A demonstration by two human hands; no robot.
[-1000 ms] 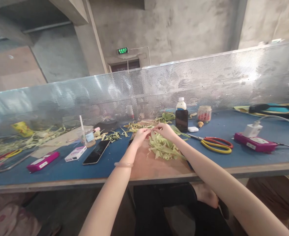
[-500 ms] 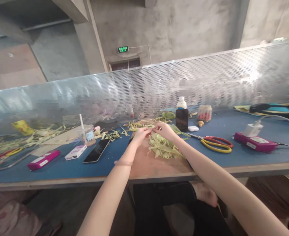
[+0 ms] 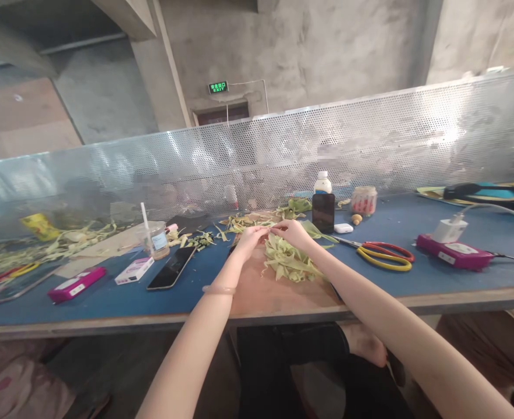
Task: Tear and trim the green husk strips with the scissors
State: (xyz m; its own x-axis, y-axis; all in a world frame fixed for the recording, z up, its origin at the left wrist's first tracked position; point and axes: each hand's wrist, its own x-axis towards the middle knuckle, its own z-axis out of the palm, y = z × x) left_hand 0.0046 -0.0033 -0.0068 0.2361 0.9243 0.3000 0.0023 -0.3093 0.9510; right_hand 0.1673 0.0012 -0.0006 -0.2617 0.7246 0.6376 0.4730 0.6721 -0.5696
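Note:
My left hand (image 3: 251,240) and my right hand (image 3: 292,233) meet fingertip to fingertip over a brown board (image 3: 257,291). Both are closed in a pinch; whatever sits between the fingers is too small to make out. Just below my right hand lies a heap of pale green leafy strips (image 3: 289,261), which look like husks. More yellowish-green strips (image 3: 248,222) are spread behind my hands. A bracelet circles my left wrist.
Left of the board are a phone (image 3: 172,267), a small white box (image 3: 134,270), a cup with straw (image 3: 157,240) and a magenta block (image 3: 77,284). On the right lie scissors (image 3: 383,256), an upright phone (image 3: 323,213), a jar (image 3: 364,201) and a magenta power strip (image 3: 454,253).
My right hand's fingers have flattened slightly and drawn closer to my left fingertips. Everything else looks the same.

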